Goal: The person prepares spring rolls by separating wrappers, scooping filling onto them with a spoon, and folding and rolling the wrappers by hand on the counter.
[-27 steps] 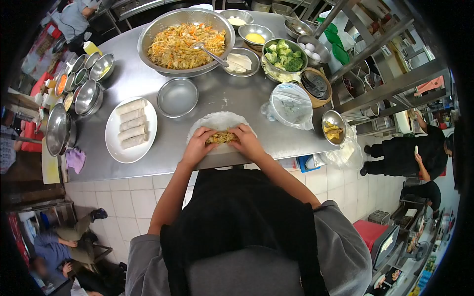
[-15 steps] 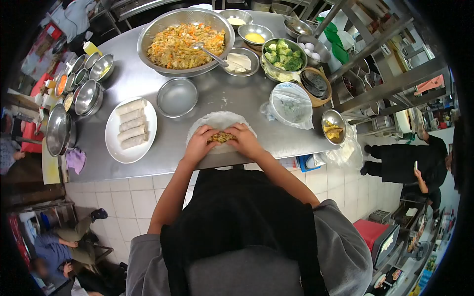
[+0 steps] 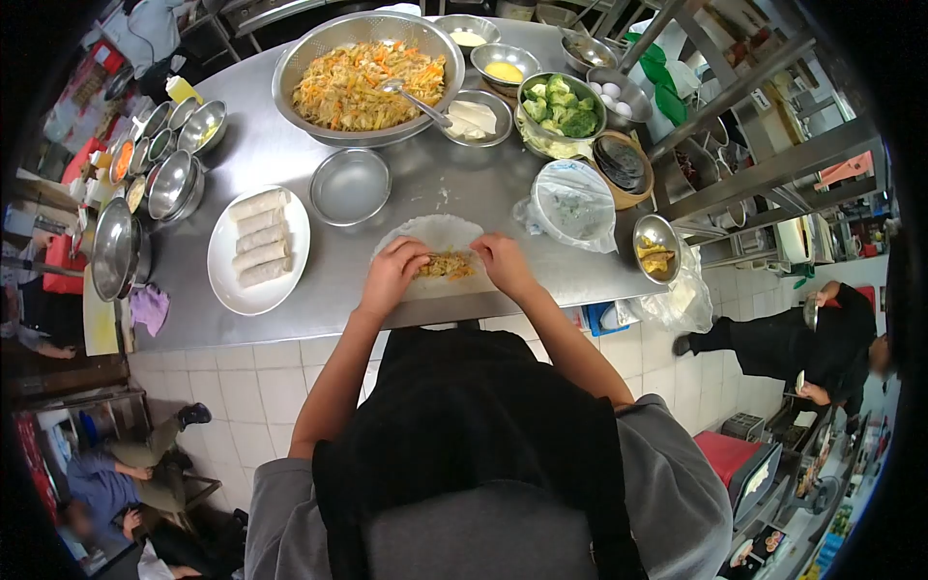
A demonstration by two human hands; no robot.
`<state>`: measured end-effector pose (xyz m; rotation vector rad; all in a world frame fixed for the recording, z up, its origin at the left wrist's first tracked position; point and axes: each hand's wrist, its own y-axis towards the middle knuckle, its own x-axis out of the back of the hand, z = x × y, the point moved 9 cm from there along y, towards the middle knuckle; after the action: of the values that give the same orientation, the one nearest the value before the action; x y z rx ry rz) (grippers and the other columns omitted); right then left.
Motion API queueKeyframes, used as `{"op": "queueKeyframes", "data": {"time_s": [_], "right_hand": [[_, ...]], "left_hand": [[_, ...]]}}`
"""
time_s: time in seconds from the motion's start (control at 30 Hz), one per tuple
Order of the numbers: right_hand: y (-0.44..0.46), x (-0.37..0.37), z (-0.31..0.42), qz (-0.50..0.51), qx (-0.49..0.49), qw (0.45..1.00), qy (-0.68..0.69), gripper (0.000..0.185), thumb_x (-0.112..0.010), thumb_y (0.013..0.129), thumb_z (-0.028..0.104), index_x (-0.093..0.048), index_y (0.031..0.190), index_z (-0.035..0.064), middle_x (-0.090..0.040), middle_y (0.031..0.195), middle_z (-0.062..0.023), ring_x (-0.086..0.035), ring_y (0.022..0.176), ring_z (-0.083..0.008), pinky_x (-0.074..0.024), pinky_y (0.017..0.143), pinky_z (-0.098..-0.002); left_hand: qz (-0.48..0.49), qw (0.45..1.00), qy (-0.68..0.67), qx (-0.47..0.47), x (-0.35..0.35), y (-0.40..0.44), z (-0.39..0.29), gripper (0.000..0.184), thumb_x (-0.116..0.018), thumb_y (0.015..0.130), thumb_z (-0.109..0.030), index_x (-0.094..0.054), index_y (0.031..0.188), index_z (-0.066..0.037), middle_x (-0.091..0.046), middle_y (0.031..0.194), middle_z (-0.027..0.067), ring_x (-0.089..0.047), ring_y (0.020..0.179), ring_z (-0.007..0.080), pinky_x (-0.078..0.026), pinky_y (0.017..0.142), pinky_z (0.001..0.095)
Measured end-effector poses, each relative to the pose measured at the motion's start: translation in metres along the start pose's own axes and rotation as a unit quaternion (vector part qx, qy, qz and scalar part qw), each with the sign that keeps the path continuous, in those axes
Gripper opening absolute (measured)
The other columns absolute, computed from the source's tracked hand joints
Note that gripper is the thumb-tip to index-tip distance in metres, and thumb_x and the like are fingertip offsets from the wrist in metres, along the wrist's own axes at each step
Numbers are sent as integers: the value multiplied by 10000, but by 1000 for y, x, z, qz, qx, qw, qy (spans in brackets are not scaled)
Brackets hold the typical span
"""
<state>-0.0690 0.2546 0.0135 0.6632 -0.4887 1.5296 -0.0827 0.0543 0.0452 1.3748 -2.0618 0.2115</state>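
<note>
On the steel table (image 3: 570,275), left hand (image 3: 396,269) and right hand (image 3: 507,265) pinch the wrapper (image 3: 443,229), grips narrow.

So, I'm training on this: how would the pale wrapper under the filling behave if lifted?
The wrapper is probably floppy, since it looks like a thin sheet. With filling heaped on it, it may tear if lifted by one edge; the loose shreds could also spill.
</note>
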Motion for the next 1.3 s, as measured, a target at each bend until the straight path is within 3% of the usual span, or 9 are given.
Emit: {"op": "queueKeyframes", "data": {"time_s": [0.07,0.17,0.27,0.37,0.47,0.57,0.77,1.03,1.3], "right_hand": [[-5,-4,-8,19,-22,998,-52,140,-627,882,48,-716,979,4,-703,884,-181,-686,812,-349,-542,751,-397],[-17,-13,0,7,-14,999,29,152,-601,868,17,-706,977,29,-701,906,-210,-676,874,-398,-540,784,-450],[-19,3,1,-32,-95,990,98,156,-573,877,-2,-696,969,18,-695,896,-201,-664,858,-415,-537,787,-462],[-16,7,3,-67,-36,997,17,204,-561,863,-19,-688,1017,20,-678,986,-194,-651,906,-410,-528,818,-453],[-10,-15,0,-47,11,999,16,310,-558,831,-42,-677,1105,39,-647,1087,-191,-631,984,-386,-513,866,-427],[-6,-31,10,64,5,998,7,403,-568,804,-28,-661,1184,70,-611,1195,-165,-573,1123,-356,-473,948,-427],[-6,-18,47,119,115,983,-77,525,-650,780,63,-598,1298,125,-557,1296,-84,-459,1272,-302,-358,1057,-476],[1,-35,36,197,108,971,-78,556,-774,777,146,-605,1306,152,-566,1275,-74,-502,1238,-288,-373,1056,-467],[-6,-25,38,134,125,983,27,521,-769,756,85,-629,1258,89,-592,1236,-121,-544,1186,-339,-446,1032,-406]], "left_hand": [[-52,995,50,-62,9,1,-9,181,-684,863,-34,-695,1044,-38,-665,1021,114,-662,914,310,-534,794,374],[-53,998,26,-9,14,-4,15,189,-641,904,-19,-684,1087,-37,-660,1094,137,-676,928,304,-524,827,355],[-52,991,-55,108,25,-14,38,196,-637,911,-26,-683,1101,-38,-664,1106,133,-671,980,292,-520,855,359],[-26,986,-82,146,20,-19,39,195,-635,919,-34,-682,1108,-41,-667,1122,130,-667,1019,280,-517,877,363],[2,996,-22,87,10,-9,28,228,-638,900,-17,-678,1123,-40,-663,1130,150,-646,1076,305,-502,935,368],[68,996,47,14,0,-3,18,323,-656,866,-18,-654,1187,-46,-648,1169,156,-606,1135,332,-469,996,389],[157,987,2,-24,8,-2,10,487,-720,763,-5,-635,1237,-76,-630,1161,157,-585,1126,345,-466,1007,422],[125,992,-6,2,1,-2,30,429,-801,725,-55,-688,1139,-53,-653,1065,91,-645,956,294,-536,850,381],[84,995,24,-37,2,-11,27,462,-836,720,-145,-702,1154,-59,-662,1073,93,-659,932,277,-552,826,365]]}}
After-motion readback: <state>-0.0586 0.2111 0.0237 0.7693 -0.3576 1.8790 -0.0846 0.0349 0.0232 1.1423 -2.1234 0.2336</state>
